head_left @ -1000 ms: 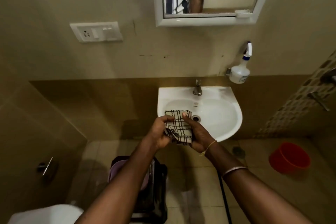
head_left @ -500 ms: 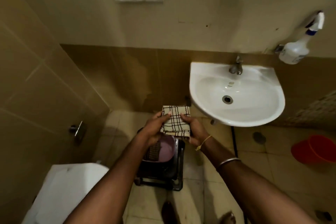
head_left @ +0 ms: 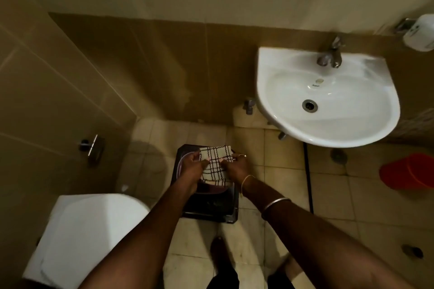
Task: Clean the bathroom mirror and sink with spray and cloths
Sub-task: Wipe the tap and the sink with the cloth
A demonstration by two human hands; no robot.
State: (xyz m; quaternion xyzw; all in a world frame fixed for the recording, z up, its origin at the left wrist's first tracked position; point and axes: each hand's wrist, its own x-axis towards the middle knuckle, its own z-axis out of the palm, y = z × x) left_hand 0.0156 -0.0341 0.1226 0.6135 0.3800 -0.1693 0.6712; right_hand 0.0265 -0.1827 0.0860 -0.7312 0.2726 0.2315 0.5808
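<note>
One cloth point(head_left: 215, 166), left hand point(head_left: 191, 169), right hand point(head_left: 237, 168): lower now (sink point(head_left: 352, 129) rightward).

a single wide-angle view from the person's head, tilted steeply down at the floor point(head_left: 277, 155) close below; sink point(head_left: 264, 73) upper right, toilet point(head_left: 89, 230) lower left, wall point(head_left: 164, 65) across the top.

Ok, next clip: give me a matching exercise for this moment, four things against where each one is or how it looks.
1. checked cloth
2. sink
3. red bucket
4. spray bottle

A. standing on the floor at the right edge
B. gripped between left hand and right hand
C. hanging in the top right corner of the view
D. white, with the tap at its back

Pairs: 1-B, 2-D, 3-A, 4-C
</note>
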